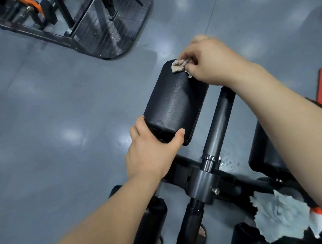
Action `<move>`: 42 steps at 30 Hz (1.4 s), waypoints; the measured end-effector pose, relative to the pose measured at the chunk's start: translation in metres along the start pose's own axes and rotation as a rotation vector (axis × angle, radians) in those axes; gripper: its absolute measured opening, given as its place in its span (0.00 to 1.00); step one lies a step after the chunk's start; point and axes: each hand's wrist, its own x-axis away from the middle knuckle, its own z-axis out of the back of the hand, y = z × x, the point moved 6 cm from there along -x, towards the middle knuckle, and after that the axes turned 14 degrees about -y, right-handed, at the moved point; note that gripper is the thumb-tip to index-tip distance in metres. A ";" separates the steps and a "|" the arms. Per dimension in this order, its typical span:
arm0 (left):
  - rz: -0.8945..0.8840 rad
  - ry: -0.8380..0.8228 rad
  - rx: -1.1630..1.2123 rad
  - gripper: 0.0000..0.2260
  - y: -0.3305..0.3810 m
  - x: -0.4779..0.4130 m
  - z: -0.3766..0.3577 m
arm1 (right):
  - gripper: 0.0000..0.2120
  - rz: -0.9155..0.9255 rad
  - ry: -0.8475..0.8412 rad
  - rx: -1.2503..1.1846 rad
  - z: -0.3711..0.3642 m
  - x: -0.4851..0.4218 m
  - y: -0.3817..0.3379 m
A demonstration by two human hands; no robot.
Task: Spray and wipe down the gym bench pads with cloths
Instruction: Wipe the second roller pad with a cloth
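Up at the far end of the black pad (175, 101), pinched the tan cloth (178, 65) in the right hand (213, 60), gripped the near end with the left hand (152, 152). Looked best to drag it back in long overlapping strokes.

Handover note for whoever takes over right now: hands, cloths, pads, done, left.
Left hand grips the black pad at its near end.
Right hand pinches a small beige cloth onto the pad's far end.
Grey cloth lies at lower right.
Done: this pad is being wiped; coverage cannot be told.
Left: finish it, then the second pad at right.
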 end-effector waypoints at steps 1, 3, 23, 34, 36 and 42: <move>-0.002 -0.001 0.000 0.44 0.001 0.000 0.000 | 0.14 0.013 -0.001 0.008 -0.002 0.003 -0.003; 0.001 0.005 0.005 0.44 0.000 0.001 0.000 | 0.14 0.065 -0.017 0.009 -0.008 0.014 -0.013; 0.003 0.001 0.021 0.44 -0.001 0.002 0.001 | 0.10 0.080 -0.220 0.033 -0.010 0.023 -0.044; -0.018 0.008 0.025 0.44 0.000 0.003 0.003 | 0.11 -0.108 -0.065 -0.150 0.012 0.014 -0.012; -0.022 0.012 0.020 0.44 0.000 0.003 0.003 | 0.10 -0.146 -0.067 -0.160 0.007 0.011 -0.009; -0.030 0.021 0.011 0.45 0.000 0.003 0.004 | 0.10 0.008 -0.185 -0.106 -0.029 0.032 -0.051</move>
